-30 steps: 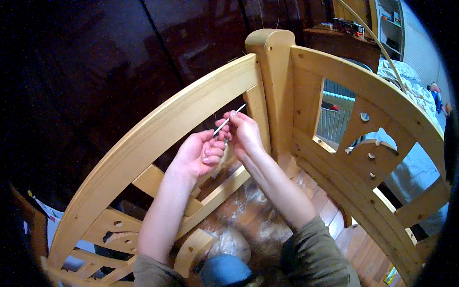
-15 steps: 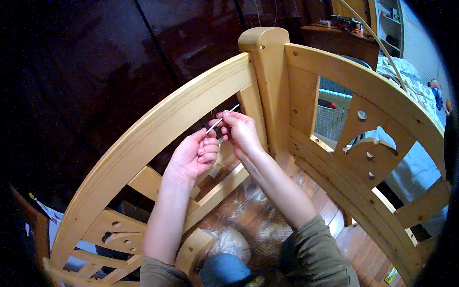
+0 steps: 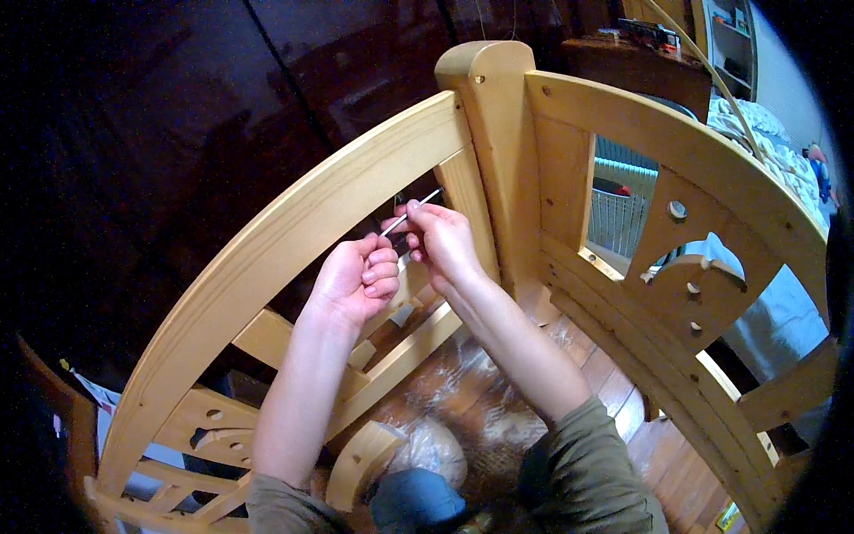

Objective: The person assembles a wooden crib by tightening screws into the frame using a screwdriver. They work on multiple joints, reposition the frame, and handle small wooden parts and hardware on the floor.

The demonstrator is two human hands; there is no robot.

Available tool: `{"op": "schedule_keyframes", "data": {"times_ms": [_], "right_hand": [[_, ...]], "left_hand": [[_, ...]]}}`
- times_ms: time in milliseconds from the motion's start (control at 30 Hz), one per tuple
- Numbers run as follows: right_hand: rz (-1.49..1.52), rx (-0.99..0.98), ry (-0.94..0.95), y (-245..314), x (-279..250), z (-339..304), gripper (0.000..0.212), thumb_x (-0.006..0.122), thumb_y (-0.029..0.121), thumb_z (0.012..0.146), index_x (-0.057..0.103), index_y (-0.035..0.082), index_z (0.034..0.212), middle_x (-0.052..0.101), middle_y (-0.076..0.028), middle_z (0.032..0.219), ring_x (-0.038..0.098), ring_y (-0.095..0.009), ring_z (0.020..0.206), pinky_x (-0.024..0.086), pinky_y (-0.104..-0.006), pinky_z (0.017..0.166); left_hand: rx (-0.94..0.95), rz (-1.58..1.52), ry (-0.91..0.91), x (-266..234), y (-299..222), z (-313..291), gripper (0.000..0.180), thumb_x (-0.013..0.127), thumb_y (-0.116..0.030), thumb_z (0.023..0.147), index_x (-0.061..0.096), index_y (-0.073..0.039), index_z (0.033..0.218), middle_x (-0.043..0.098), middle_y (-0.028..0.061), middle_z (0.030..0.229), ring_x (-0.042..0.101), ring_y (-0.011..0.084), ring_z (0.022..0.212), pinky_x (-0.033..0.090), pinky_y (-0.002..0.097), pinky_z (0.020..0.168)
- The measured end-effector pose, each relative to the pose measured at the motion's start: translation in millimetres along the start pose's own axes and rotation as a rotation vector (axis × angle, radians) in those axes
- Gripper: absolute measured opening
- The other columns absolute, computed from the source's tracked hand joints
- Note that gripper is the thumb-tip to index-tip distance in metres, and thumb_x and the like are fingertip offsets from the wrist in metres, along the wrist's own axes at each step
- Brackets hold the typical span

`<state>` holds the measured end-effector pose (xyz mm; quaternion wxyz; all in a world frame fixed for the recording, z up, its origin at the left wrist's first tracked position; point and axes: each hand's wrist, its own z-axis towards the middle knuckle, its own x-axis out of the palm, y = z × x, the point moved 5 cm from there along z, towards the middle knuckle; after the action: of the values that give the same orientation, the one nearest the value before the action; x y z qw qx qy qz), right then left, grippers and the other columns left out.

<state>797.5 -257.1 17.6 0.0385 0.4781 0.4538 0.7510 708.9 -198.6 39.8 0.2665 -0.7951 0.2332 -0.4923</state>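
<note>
Between my two hands runs a thin pale rod (image 3: 411, 214) with a dark far tip; its exact kind is unclear. The fingertips of my left hand (image 3: 358, 280) pinch its near end, and the other fingers are curled in. Farther along, my right hand (image 3: 442, 245) closes thumb and fingers on its middle. The rod slants up and to the right, its tip close to a wooden upright slat (image 3: 464, 191). I cannot tell whether it touches. Both hands are beside the opening below the curved top rail (image 3: 294, 214) of a pale wooden bed-like frame.
A thick corner post (image 3: 498, 160) joins the rail to a second panel (image 3: 680, 205) with cut-outs on the right. Below lie a curved wooden piece (image 3: 360, 463) and a clear plastic bag (image 3: 431, 449) on the dusty wooden floor (image 3: 489, 396). Dark glossy panels (image 3: 178, 107) stand behind.
The view has shifted slightly. Both hands keep the same grip on the rod, with only a small change in its slant.
</note>
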Motion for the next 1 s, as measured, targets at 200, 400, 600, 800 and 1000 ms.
{"op": "schedule_keyframes", "data": {"times_ms": [200, 400, 600, 800, 1000], "right_hand": [[0.117, 0.081, 0.004, -6.3, -1.2, 5.3, 0.018, 0.043, 0.017, 0.088, 0.053, 0.003, 0.087, 0.062, -0.009, 0.076, 0.041, -0.005, 0.05, 0.033, -0.0184, 0.041], [0.157, 0.095, 0.014, -3.1, 0.5, 1.1, 0.018, 0.042, 0.018, 0.089, 0.052, 0.002, 0.09, 0.062, -0.01, 0.078, 0.041, -0.005, 0.049, 0.033, -0.0184, 0.04], [0.393, 0.139, 0.092, -9.8, 0.4, 5.3, 0.019, 0.044, 0.019, 0.089, 0.048, 0.002, 0.095, 0.06, -0.013, 0.081, 0.047, -0.008, 0.051, 0.042, -0.0181, 0.043], [0.609, 0.076, 0.133, -19.0, -1.4, 10.3, 0.017, 0.045, 0.017, 0.088, 0.051, 0.003, 0.094, 0.059, -0.013, 0.082, 0.053, -0.012, 0.059, 0.047, -0.0218, 0.053], [0.515, 0.026, 0.059, -18.9, -1.4, 10.7, 0.016, 0.043, 0.017, 0.089, 0.05, 0.004, 0.093, 0.058, -0.012, 0.081, 0.049, -0.011, 0.057, 0.044, -0.0228, 0.052]], "left_hand": [[0.38, 0.572, -0.166, -9.1, -7.8, 6.1, 0.024, 0.036, -0.024, 0.091, 0.042, -0.009, 0.075, 0.034, -0.0051, 0.053, 0.026, 0.0039, 0.037, 0.02, 0.0188, 0.032], [1.063, 1.392, -0.384, -4.1, -19.7, -4.8, 0.024, 0.04, -0.02, 0.09, 0.047, -0.002, 0.074, 0.047, 0.0037, 0.058, 0.045, 0.0127, 0.047, 0.035, 0.0257, 0.041], [1.485, 1.91, -0.358, 14.2, -16.6, -21.2, 0.009, 0.047, -0.01, 0.083, 0.047, -0.004, 0.077, 0.055, 0.0138, 0.067, 0.056, 0.0297, 0.058, 0.044, 0.0382, 0.05], [1.579, 2.186, -0.424, 22.7, -10.7, -23.8, 0.012, 0.052, -0.016, 0.081, 0.045, -0.007, 0.084, 0.054, 0.0124, 0.065, 0.057, 0.0307, 0.056, 0.046, 0.0401, 0.046], [1.206, 1.828, -0.172, 4.2, -16.1, -23.2, 0.02, 0.048, -0.026, 0.086, 0.047, -0.007, 0.086, 0.049, 0.0084, 0.059, 0.049, 0.0159, 0.042, 0.037, 0.0273, 0.033]]}}
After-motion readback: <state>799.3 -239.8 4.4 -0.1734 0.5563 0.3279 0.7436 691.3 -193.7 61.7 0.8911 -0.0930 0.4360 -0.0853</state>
